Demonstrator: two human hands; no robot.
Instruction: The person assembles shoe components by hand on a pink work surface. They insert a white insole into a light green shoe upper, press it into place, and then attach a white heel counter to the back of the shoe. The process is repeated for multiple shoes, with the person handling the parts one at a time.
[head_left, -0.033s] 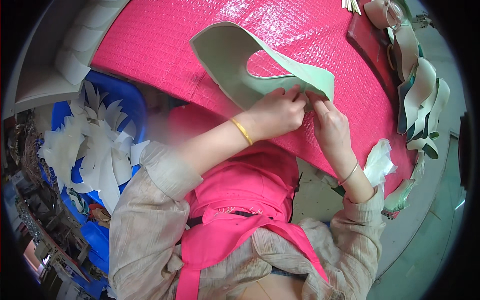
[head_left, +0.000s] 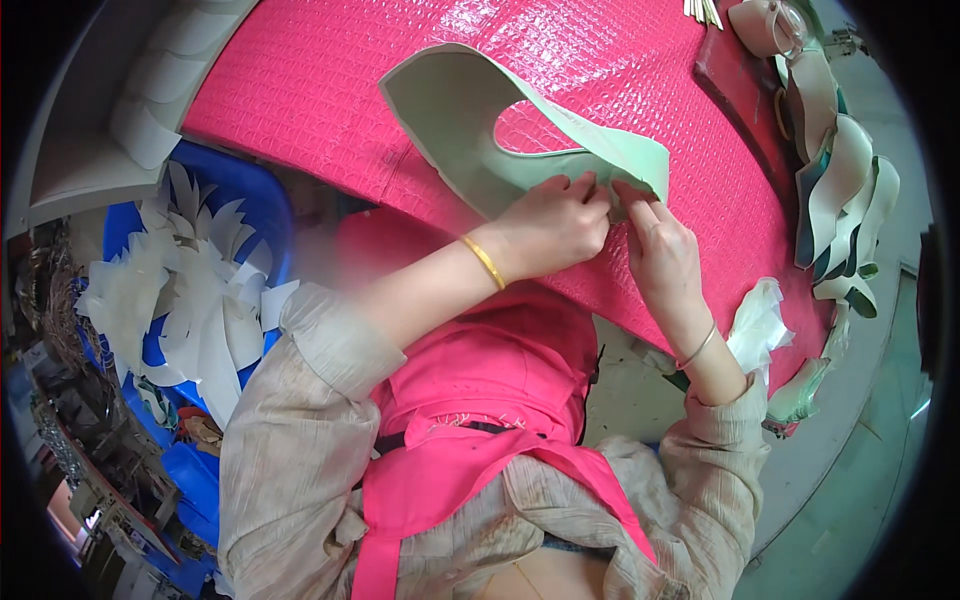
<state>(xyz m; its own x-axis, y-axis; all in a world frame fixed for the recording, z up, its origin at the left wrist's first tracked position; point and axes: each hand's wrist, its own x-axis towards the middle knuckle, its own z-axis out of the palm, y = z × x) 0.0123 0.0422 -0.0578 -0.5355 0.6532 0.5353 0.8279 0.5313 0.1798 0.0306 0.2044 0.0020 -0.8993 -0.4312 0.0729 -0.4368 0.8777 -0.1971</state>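
Single head-worn fisheye view, looking steeply down and slightly forward from above the person's chest, close enough that both forearms and the pink apron (head_left: 470, 440) fill the lower half. The pink table cover (head_left: 330, 90) takes the top of the frame; the left hand (head_left: 555, 222) and right hand (head_left: 662, 255) meet near centre. Edges bend toward the rim, with a blue bin (head_left: 240, 190) at far left; no second view overlaps.
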